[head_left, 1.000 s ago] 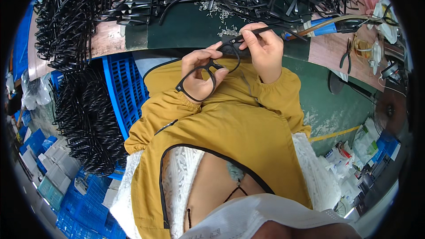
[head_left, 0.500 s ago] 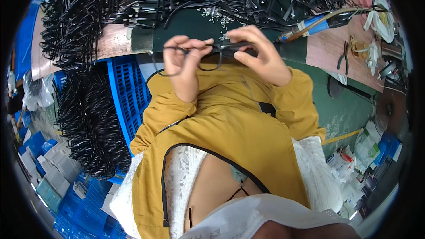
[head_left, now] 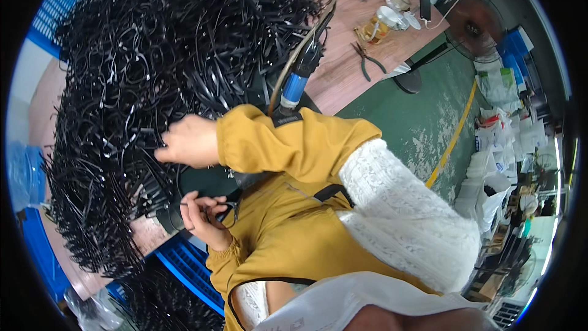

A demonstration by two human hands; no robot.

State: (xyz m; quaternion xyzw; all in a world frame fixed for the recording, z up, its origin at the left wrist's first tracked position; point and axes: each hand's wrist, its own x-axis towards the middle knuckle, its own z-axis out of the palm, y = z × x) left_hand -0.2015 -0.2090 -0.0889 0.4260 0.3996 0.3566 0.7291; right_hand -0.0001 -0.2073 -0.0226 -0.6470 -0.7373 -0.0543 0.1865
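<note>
My left hand [head_left: 207, 219] is closed on a black eyeglass frame [head_left: 233, 213], held low at the near edge of the bench; part of its rim shows beside the fingers. Farther off, my right hand [head_left: 191, 141] reaches across to a large heap of black eyeglass frames and temple arms [head_left: 165, 43]. Its fingers are curled at the side of the heap, around something dark that I cannot make out. A dark green mat [head_left: 202, 184] lies between the two hands.
A blue-handled power screwdriver [head_left: 295, 89] with a cord lies right of the heap. Pliers [head_left: 367, 61] and a glass jar [head_left: 376, 27] stand farther right on the pink bench [head_left: 334, 79]. Below the bench's left edge is a blue crate [head_left: 190, 263] beside more black frames.
My view has turned left. My right hand has left the eyeglass frame and stretched out to the heap. The left hand keeps the frame, now lower and nearer my body.
</note>
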